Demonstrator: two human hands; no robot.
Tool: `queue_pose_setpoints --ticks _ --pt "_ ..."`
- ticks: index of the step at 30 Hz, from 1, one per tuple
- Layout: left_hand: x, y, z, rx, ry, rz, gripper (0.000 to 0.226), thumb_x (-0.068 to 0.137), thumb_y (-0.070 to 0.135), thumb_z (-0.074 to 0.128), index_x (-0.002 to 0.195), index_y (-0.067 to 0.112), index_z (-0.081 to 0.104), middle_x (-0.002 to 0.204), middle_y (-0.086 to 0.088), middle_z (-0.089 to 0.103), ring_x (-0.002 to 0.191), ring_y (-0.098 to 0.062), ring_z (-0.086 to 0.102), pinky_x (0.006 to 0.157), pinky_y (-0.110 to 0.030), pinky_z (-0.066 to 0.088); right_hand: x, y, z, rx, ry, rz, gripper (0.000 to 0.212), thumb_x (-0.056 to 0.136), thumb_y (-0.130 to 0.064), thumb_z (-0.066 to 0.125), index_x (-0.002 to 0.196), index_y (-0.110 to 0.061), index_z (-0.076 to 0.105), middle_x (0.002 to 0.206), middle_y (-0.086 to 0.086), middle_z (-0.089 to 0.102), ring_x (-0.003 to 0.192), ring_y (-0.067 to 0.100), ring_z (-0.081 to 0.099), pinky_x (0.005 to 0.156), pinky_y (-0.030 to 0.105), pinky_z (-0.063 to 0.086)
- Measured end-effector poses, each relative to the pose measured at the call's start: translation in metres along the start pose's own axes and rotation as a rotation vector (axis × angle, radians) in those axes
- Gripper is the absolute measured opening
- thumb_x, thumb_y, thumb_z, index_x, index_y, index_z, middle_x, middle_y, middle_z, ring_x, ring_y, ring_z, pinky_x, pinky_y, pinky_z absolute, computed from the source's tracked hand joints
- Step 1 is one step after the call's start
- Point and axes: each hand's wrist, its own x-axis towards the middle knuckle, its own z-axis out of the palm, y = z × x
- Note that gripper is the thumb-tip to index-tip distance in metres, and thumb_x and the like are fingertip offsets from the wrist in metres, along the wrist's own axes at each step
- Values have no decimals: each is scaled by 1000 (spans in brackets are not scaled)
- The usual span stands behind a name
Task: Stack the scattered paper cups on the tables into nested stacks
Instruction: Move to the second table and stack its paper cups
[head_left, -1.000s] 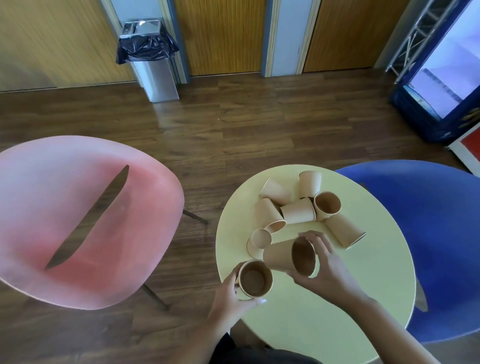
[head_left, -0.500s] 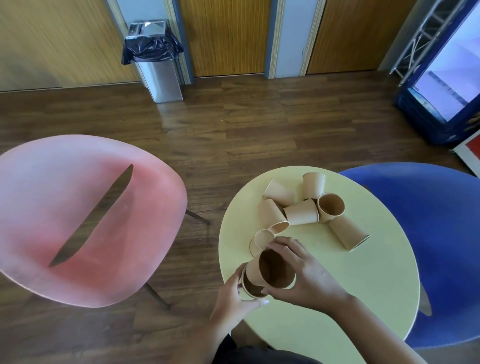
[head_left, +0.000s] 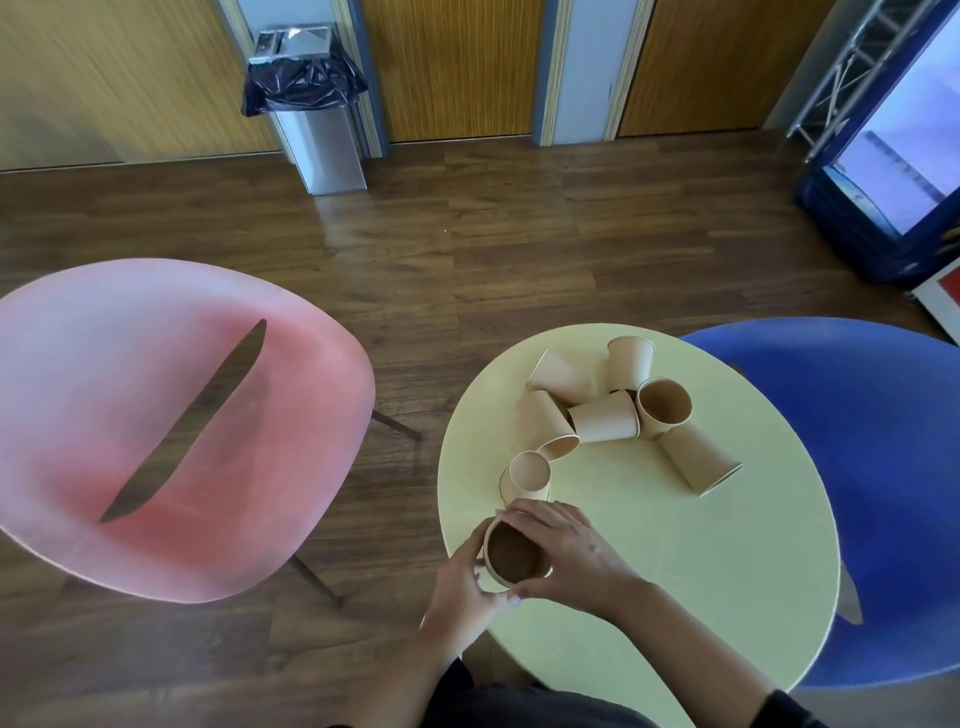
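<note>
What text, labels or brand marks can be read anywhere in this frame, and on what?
None can be read.
Paper cups: plain brown, no print visible.
Bin: no legible label.
Blue cabinet at far right: coloured graphics, too blurred and cropped to read.
Red-and-white board at the right edge: no letters visible.

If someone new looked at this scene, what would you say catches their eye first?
Probably the two hands, left hand and right hand, gripping a brown paper cup stack at the near-left edge of the round pale-yellow table. Beyond them, loose brown paper cups lie jumbled at the table's far side. The large pink chair on the left and the blue chair on the right flank the table.
</note>
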Motion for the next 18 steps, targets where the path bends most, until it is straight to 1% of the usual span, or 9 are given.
queue_pose_setpoints --ticks 3,7,8,10,11,13,14,16,18 --pt "0 1 -1 -1 -4 10 85 59 19 89 130 39 48 112 15 69 103 1 64 84 -11 48 1 4 5 34 -1 2 80 69 -56 65 141 -35 34 144 -19 32 132 3 29 113 24 15" --pt "-1 2 -2 5 -2 1 82 58 20 87 125 47 47 112 19 69 104 -1 64 86 -13 49 1 5 7 30 -2 -9 80 69 -57 63 140 -36 35 143 -21 32 131 0 28 113 24 15" --pt "-1 4 -2 3 -3 -1 79 59 20 87 122 47 49 111 19 69 104 -1 64 85 -11 48 0 4 6 89 -6 16 78 69 -58 65 139 -38 36 143 -23 31 130 -1 28 112 22 17" --pt "-1 8 -5 -10 -3 -9 73 59 21 89 118 46 54 108 21 69 103 2 64 84 -8 47 -2 3 0 333 50 152 67 70 -57 71 130 -46 45 138 -29 35 127 -6 32 106 16 25" --pt "0 11 -7 -19 4 -13 71 59 22 89 117 45 55 107 23 69 102 5 63 84 -6 46 -1 4 -3 456 137 227 55 72 -54 72 122 -46 50 133 -28 41 122 -8 38 101 13 31" --pt "2 14 -13 -26 34 -18 68 60 19 89 112 47 56 104 27 68 101 9 62 82 -2 43 3 9 -8 650 364 402 33 79 -49 66 109 -37 60 121 -17 53 112 -1 51 92 19 40" --pt "4 15 -16 -29 49 -25 67 60 18 89 111 48 56 103 28 68 100 9 62 80 -1 42 7 14 -9 742 434 510 29 82 -49 61 106 -32 62 118 -10 55 108 5 55 89 24 44" --pt "8 15 -22 -36 68 -46 67 60 18 89 109 49 56 102 28 68 99 9 62 79 0 42 17 25 -13 819 437 720 34 84 -58 55 103 -30 60 117 1 56 102 15 58 90 37 48" --pt "12 16 -25 -37 77 -66 67 60 17 90 106 51 55 99 32 66 97 12 61 78 1 41 28 36 -17 881 343 913 44 85 -61 52 109 -24 54 117 5 55 101 24 59 90 47 49"
